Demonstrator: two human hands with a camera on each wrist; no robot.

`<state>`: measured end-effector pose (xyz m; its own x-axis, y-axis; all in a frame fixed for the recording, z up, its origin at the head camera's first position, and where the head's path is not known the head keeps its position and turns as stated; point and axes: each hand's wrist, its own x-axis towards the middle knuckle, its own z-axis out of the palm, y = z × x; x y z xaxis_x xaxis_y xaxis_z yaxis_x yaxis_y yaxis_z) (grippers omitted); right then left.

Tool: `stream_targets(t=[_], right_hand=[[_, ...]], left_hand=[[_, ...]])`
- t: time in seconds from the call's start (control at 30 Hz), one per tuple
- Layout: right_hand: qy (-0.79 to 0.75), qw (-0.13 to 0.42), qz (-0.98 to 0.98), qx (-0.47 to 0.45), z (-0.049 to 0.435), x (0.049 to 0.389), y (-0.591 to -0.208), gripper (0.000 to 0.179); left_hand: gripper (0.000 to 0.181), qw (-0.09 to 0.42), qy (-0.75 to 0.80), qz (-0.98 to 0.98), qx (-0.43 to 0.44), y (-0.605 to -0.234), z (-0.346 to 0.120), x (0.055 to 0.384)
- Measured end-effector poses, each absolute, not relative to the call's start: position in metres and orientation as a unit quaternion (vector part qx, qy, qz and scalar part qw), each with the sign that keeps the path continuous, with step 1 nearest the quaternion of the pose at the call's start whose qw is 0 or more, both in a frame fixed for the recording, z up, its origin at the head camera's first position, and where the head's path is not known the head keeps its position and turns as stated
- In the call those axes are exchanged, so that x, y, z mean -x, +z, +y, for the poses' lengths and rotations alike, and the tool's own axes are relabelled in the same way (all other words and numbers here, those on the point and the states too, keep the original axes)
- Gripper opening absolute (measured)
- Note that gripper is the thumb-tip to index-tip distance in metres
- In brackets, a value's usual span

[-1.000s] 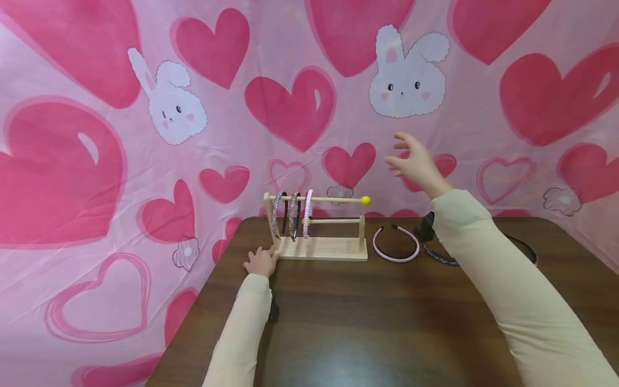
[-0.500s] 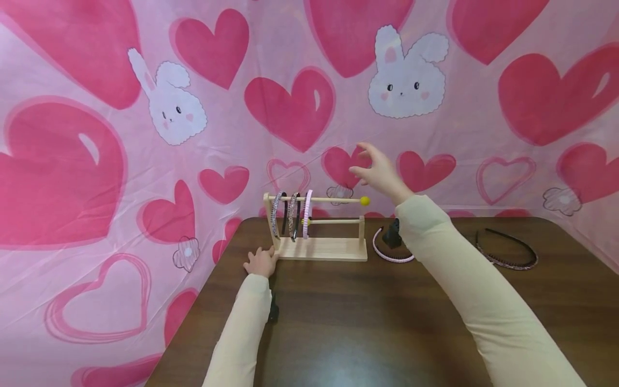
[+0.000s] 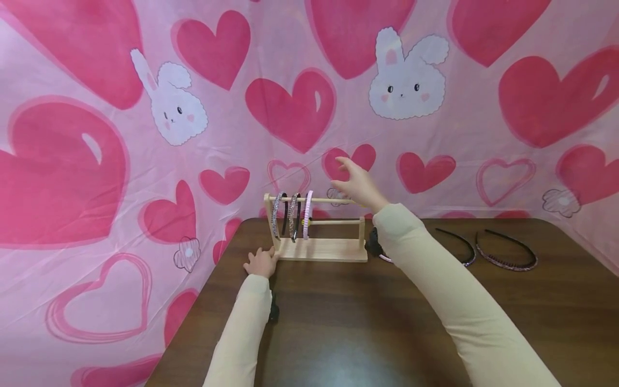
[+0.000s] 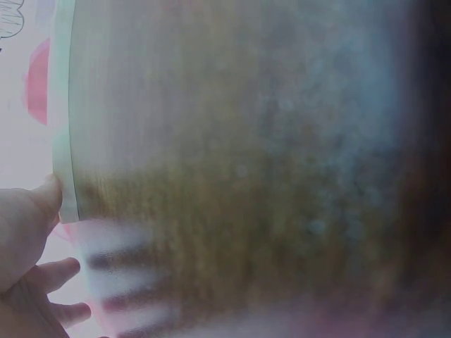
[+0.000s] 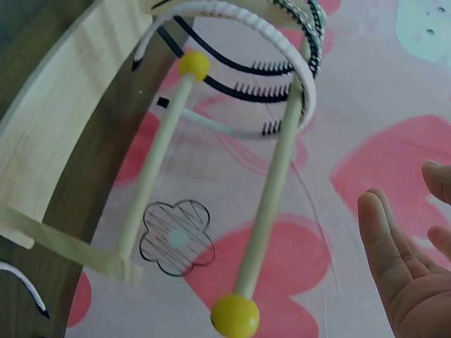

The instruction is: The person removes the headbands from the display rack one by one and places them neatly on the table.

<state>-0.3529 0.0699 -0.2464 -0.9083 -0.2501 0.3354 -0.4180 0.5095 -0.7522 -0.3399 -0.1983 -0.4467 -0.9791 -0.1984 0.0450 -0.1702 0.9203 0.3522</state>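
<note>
A wooden headband stand (image 3: 333, 250) with two rods sits at the table's back. Three headbands hang from its upper rod (image 3: 333, 200): a silvery glittery headband (image 3: 276, 215), a darker glittery headband (image 3: 292, 215) and a pale pink headband (image 3: 307, 215). My left hand (image 3: 261, 262) rests on the table by the stand's left end, thumb touching the base corner and fingers spread. My right hand (image 3: 359, 185) hovers above the upper rod's free end, fingers extended and holding nothing. In the right wrist view a yellow ball (image 5: 235, 317) caps that rod.
Right of the stand, a pink headband (image 3: 385, 258) lies mostly hidden behind my right wrist. Further right lie a dark headband (image 3: 466, 247) and a glittery dark headband (image 3: 515, 266). A heart-patterned pink cloth (image 3: 290, 43) hangs behind the brown table (image 3: 338, 322).
My right hand has moved left and lower, from above the loose headbands to over the upper rod's end. My left hand and the hanging headbands have stayed put.
</note>
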Motion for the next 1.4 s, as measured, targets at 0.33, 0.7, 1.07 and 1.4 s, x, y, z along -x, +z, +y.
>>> stream_targets(t=[0.33,0.7,1.07,1.4], right_hand=[[0.462,0.067,-0.86,-0.206,0.048,0.349,-0.263,0.067],[0.484,0.043,-0.849,-0.209,0.032,0.351,-0.283,0.066],[0.503,0.024,-0.834,-0.225,0.018,0.351,-0.291,0.063],[0.517,0.028,-0.826,-0.223,0.008,0.354,-0.303,0.063]], left_hand=[[0.045,0.043,-0.177,-0.979,-0.094,-0.442,-0.196,0.335],[0.046,0.043,-0.177,-0.979,-0.094,-0.444,-0.197,0.337],[0.047,0.039,-0.175,-0.978,-0.104,-0.446,-0.197,0.341],[0.046,0.038,-0.183,-0.977,-0.104,-0.445,-0.197,0.34]])
